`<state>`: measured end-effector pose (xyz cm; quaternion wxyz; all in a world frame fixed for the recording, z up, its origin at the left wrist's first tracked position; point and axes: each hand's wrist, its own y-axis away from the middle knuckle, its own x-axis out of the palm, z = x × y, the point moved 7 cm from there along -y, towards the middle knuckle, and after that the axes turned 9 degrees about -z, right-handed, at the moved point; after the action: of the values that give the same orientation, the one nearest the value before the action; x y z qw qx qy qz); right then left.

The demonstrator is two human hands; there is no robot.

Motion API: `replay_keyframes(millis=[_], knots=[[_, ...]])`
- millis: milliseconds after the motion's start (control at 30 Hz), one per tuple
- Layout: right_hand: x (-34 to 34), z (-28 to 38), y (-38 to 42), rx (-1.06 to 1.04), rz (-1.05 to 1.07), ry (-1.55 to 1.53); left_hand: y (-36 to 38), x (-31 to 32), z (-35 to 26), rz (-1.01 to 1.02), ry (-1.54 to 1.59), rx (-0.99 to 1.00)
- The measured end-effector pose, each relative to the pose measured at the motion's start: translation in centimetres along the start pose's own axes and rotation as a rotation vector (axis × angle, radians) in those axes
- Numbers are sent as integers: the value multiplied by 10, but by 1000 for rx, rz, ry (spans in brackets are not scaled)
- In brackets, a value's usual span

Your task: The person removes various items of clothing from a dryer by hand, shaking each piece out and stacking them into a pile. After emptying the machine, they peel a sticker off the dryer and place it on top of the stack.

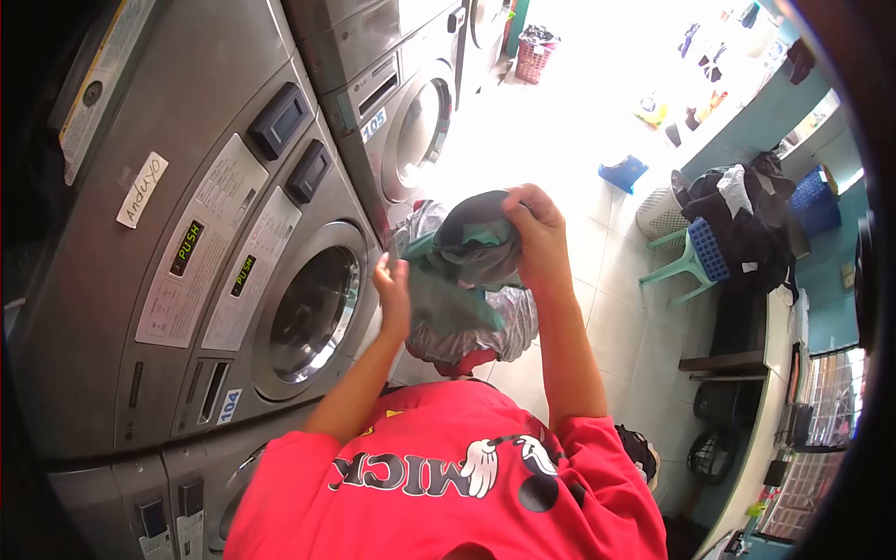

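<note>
Red short-sleeved shirt (420, 513); dark "MICK" lettering (440, 478), white cartoon gloves (481, 469), black disc (539, 495).

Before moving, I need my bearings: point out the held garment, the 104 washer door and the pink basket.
Held garment (448, 297): head view, lower cloth.
104 washer door (314, 319): head view, dark glass.
Pink basket (535, 63): head view, side wall.

"What's that garment (467, 271) made of?"

"The one I hold looks like soft, matt cloth; the bag (518, 317), thin, crinkled plastic with a silvery gloss."

"And the washer (112, 299)?"

"Smooth metal with a dull sheen, a glossy, glassy door (315, 313) and a matt, papery label (142, 190). My shirt (373, 509) is matt cloth, the basket (534, 63) plastic."
</note>
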<state>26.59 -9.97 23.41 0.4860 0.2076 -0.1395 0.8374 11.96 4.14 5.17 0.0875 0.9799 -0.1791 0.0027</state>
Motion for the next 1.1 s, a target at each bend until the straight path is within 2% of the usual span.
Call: replay_keyframes(millis=[33, 67, 133, 167, 233, 267, 400, 467, 500, 567, 600, 633, 733, 767, 800, 833, 900, 967, 1033, 1100], knots=[[8, -2, 1, 26, 33, 21, 10, 9, -9, 45, -120, 412], [14, -4, 3, 56, 66, 45, 20, 16, -21, 41, -122, 408], [28, -2, 10, 20, 145, 163, 55, 39, -77, 187, -357, 770], [37, 0, 14, -30, 223, 275, 46, 38, -76, 178, -362, 768], [42, 6, 16, -100, 260, 381, 22, 50, -58, 474, -410, 572], [43, 11, 17, -173, 286, 494, 20, 48, -69, 416, -387, 668], [31, 38, -2, -236, 198, 427, 30, 46, -129, 270, -354, 731], [36, 55, -11, -331, 180, 388, 24, 52, -132, 208, -661, 791], [40, 68, -11, -392, 182, 375, 17, 52, -126, 211, -667, 787], [54, 116, 0, -614, 175, 431, -1, 43, -117, 102, -607, 828], [55, 141, 4, -744, 163, 485, -5, 32, -119, 19, -598, 767], [53, 165, 9, -872, 149, 543, -6, 27, -124, 28, -596, 770], [22, 223, 17, -1080, 42, 477, -5, -2, -148, -104, -659, 798], [16, 242, 23, -1230, 19, 577, 2, -12, -162, -194, -702, 889], [27, 249, 34, -1237, 187, 510, 10, -20, -174, -286, -747, 978], [27, 254, 47, -1234, 213, 534, 15, -24, -180, -297, -754, 972], [27, 264, 72, -1234, 269, 589, 35, -25, -193, -389, -782, 1100], [31, 271, 88, -1234, 339, 637, 35, -22, -183, -358, -809, 1089], [34, 276, 97, -1226, 376, 680, 29, -16, -172, -256, -824, 926], [34, 286, 101, -1218, 399, 720, 30, -18, -172, -302, -886, 938]])
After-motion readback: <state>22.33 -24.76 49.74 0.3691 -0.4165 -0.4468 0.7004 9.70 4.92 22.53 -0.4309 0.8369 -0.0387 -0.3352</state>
